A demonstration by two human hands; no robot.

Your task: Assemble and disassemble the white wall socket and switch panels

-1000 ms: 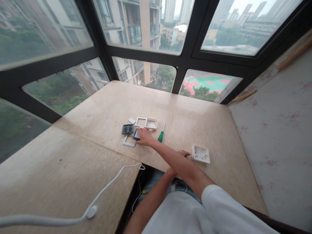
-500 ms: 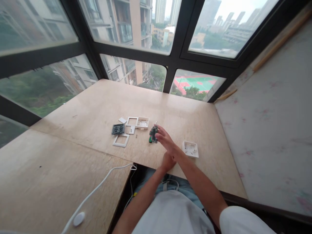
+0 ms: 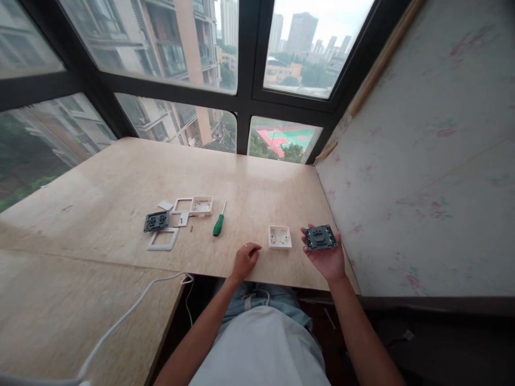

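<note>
Dk-grey wall-plate module is in the R hand, thumb & fingers clamped on its edges, over the R end of the beige tabletop, nr the floral-papered wall. Just L of it: 1 white sq. mounting box, open side up. L hand is by the table's near edge, nr that box, fingers curled in together (looks like a ring on 1). Farther L: green-handled screwdriver, shaft pointing windowward, then a 2nd white mounting box, 2 white frames, 2 sm. white plates & a 2nd dk-grey module touching or overlapping the nearer frame (can't tell which). White cable runs across near L.
</note>
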